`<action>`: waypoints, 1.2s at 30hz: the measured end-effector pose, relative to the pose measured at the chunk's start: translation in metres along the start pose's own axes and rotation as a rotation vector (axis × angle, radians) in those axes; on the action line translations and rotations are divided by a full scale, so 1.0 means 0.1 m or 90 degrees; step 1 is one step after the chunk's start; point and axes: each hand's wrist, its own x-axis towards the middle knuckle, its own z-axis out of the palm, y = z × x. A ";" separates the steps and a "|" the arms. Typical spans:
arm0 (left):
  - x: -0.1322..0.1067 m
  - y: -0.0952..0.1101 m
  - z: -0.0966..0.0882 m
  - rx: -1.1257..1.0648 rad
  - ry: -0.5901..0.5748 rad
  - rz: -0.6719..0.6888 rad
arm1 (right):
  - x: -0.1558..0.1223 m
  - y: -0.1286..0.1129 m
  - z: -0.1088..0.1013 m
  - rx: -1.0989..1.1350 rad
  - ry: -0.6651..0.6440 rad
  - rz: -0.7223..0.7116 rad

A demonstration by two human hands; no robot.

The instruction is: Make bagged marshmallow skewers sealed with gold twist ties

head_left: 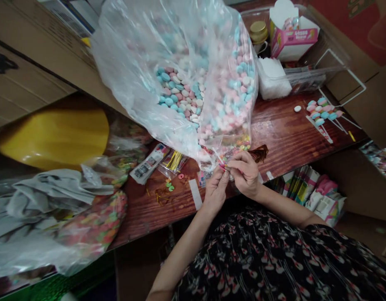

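Observation:
My left hand [215, 188] is closed, its thumb and fingers pinching a small pink piece [223, 166] at the table's front edge. My right hand [245, 173] meets it from the right, fingertips pinched at the same piece. A thin white stick [217, 155] points up and away from the fingertips; I cannot tell whether it is joined to the pink piece. Just beyond lies a large clear plastic bag [133, 71] of pink, white and blue candies [177, 92]. A bundle of brown-gold ties [259, 153] lies behind my right hand.
Candies on white sticks [324, 110] lie at the right beside one white candy [297, 108]. A clear bin [332, 46] holds a pink box [293, 42]. Printed packets [149, 163] and ring-shaped pieces [169, 186] lie left. A bag of colourful rings [95, 221] and a yellow bowl-like object [55, 138] are further left.

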 end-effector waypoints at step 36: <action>-0.12 0.17 -0.32 0.273 -0.247 -0.015 | -0.08 0.00 -0.53 -0.338 -0.427 -0.261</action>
